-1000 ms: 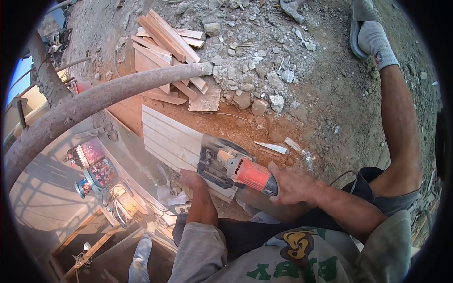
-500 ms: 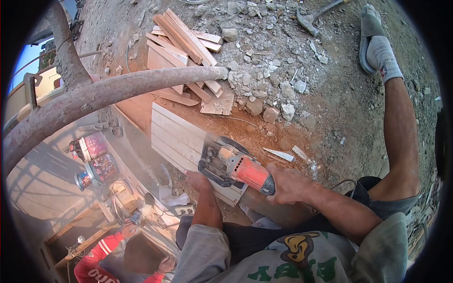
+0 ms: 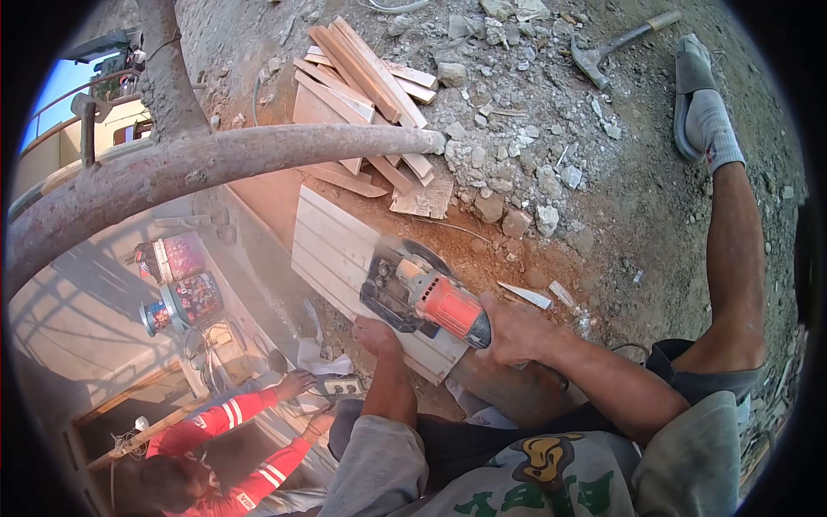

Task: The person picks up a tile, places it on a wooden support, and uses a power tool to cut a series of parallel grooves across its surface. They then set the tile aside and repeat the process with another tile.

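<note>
Red-bodied angle grinder with a grey guard (image 3: pixel 435 302) sits clamped in the right hand (image 3: pixel 510 332), whose fingers wrap the rear of the body. The tool lies at ten o'clock from that hand, its disc end down on the pale grooved wooden board (image 3: pixel 332 246). The left hand (image 3: pixel 376 334) presses on the board's near edge, just at seven o'clock from the grinder; whether its fingers curl under the edge I cannot tell.

Against half a second ago, both hands keep the same hold and the grinder has crept only slightly along the board. At eight o'clock, below the ledge, a co-worker's red-and-white striped sleeve (image 3: pixel 228 415) has stretched upward, and that person's hand (image 3: pixel 297 382) is now beside the white power strip (image 3: pixel 343 386).

Farther out, a curved rusty pipe (image 3: pixel 215 168) crosses at eleven o'clock, stacked wood offcuts (image 3: pixel 362 86) lie at twelve, and a hammer (image 3: pixel 616 43) rests at one o'clock.
</note>
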A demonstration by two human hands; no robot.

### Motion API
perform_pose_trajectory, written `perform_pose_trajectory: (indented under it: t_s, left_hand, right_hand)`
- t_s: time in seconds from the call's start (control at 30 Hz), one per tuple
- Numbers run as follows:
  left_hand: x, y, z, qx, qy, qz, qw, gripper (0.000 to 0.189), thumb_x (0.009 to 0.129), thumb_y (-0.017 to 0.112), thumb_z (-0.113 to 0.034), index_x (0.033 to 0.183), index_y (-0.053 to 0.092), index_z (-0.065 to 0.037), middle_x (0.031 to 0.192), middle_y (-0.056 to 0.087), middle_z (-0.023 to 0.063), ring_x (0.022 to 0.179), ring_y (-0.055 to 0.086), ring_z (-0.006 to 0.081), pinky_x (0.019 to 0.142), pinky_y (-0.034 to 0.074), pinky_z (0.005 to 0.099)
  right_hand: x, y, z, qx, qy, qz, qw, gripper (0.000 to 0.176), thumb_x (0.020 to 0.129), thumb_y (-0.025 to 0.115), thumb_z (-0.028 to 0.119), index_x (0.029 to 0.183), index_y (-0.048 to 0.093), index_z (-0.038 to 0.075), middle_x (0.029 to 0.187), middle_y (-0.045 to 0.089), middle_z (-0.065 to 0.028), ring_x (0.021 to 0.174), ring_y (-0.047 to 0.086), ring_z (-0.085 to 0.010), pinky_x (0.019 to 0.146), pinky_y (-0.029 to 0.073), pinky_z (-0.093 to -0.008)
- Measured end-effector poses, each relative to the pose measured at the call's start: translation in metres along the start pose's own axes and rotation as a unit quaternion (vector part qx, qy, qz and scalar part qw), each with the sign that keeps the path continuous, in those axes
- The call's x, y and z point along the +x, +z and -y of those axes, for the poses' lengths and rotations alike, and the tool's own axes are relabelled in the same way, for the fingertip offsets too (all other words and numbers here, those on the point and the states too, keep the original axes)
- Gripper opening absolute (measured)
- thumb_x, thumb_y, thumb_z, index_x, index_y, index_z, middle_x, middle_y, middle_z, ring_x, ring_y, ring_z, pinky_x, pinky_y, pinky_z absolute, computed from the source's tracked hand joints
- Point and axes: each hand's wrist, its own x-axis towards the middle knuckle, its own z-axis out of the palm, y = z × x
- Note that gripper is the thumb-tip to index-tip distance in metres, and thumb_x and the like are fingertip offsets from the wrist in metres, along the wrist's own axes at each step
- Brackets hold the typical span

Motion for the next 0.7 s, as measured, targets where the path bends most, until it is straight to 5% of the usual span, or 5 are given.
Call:
perform_pose_trajectory:
  t_s: [0.7]
  left_hand:
    - [-0.001,-0.003,0.003,-0.007,0.048,0.015,0.999,0.074,0.101,0.024,-0.056,0.123,0.05,0.01,0.12,0.056,0.0377,0.112,0.055,0.0524,0.098,0.041,0.0545]
  right_hand:
    - [0.044,-0.011,0.029,-0.008,-0.006,-0.005,1.0,0.07,0.068,0.078,0.032,0.118,0.044,-0.003,0.104,0.066,-0.0275,0.103,0.064,-0.0419,0.091,0.05,-0.0468]
